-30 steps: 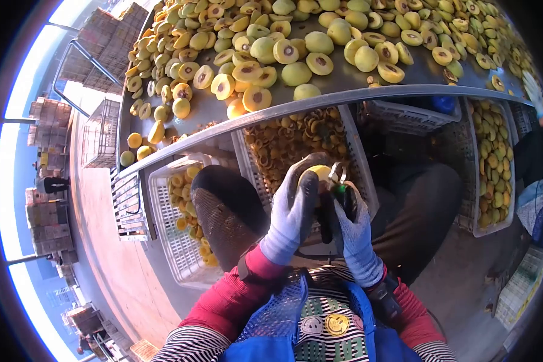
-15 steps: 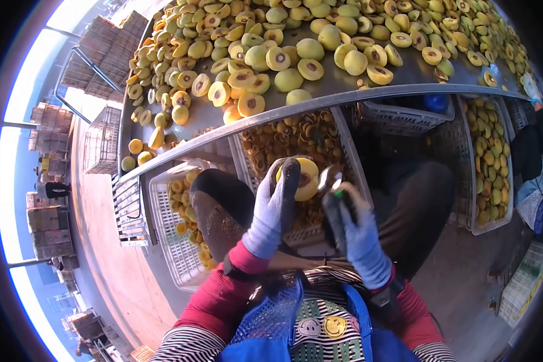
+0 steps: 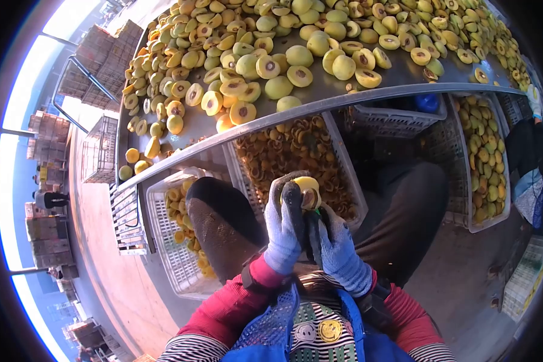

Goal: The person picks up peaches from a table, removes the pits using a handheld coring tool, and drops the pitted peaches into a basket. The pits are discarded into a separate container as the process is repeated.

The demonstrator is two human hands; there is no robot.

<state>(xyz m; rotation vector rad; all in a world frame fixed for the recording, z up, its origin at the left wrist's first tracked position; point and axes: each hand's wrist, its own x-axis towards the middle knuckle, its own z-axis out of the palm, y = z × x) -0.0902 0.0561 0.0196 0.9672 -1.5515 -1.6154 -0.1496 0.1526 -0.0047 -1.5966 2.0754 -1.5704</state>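
Observation:
My left hand [image 3: 283, 220], in a light glove with dark fingertips, is closed round a halved yellow fruit [image 3: 308, 192] whose cut face with a brown centre shows. Right beside it, my right hand [image 3: 339, 244], gloved the same way, is closed on a tool with a bit of green on it; most of the tool is hidden by the fingers and the fruit. Both hands are together over a crate [image 3: 348, 158] of brown and yellow fruit scraps, between my knees.
A metal table edge [image 3: 259, 122] runs across in front, with many halved fruits behind it. Crates of fruit stand at the left [image 3: 163, 232] and right [image 3: 505, 181]. Part of another person [image 3: 528, 151] shows at far right. Stacked crates and a distant person are at left.
My right hand has moved left and the tool has met the fruit. My left hand has shifted slightly right and down with the fruit. The whole view has shifted a little.

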